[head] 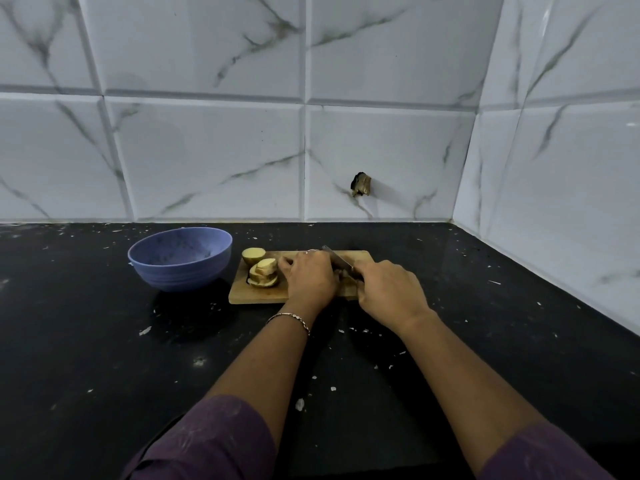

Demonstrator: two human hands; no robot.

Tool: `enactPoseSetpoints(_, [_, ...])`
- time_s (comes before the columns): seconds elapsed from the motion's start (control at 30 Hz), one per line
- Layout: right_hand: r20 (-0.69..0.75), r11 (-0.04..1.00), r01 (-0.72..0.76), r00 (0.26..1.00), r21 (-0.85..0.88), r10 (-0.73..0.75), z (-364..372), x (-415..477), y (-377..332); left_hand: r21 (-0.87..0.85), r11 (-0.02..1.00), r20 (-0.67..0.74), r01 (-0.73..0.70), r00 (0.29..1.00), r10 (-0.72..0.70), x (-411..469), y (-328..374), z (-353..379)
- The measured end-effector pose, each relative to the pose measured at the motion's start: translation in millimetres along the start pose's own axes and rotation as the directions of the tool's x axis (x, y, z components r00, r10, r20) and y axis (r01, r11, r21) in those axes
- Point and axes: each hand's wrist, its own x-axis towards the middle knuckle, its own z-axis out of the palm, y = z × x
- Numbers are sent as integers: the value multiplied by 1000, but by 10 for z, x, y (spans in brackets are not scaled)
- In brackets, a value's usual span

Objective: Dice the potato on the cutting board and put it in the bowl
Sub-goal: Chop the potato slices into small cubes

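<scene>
As far as the board goes: wooden, sits mid-counter, just right of the bowl, a small gap between them.
potato: all the bits I can see are on the board's left end. One half sits cut face up at the far corner, with a leaning stack of slices right in front of it.
left hand: palm down on the board, just right of the slices, fingers curled under. Can't tell what they've got, it's hidden.
right hand: wrapped round the knife handle.
knife: blade pokes out between the two hands, tip pointing away, over the board.
bowl: blue, upright on the black counter.
extras: thin bracelet on the left wrist, purple sleeves, marble-look tiles behind.
</scene>
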Motion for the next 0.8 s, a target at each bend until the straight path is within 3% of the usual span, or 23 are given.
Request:
enactPoseSetpoints(0.33, [-15, 996, 48, 999, -79, -50, 3, -45, -3, 14, 1000, 5, -11, 1000, 11, 22, -16, 46])
enactPoseSetpoints(0.57, [-46, 970, -142, 987, 196, 154, -68, -54, 107, -8, 1000, 12, -11, 1000, 11, 29, -32, 38])
enactPoseSetpoints(0.8, [7, 950, -163, 986, 266, 167, -53, -58, 52, -39, 999, 2, -19, 1000, 19, 10, -22, 15])
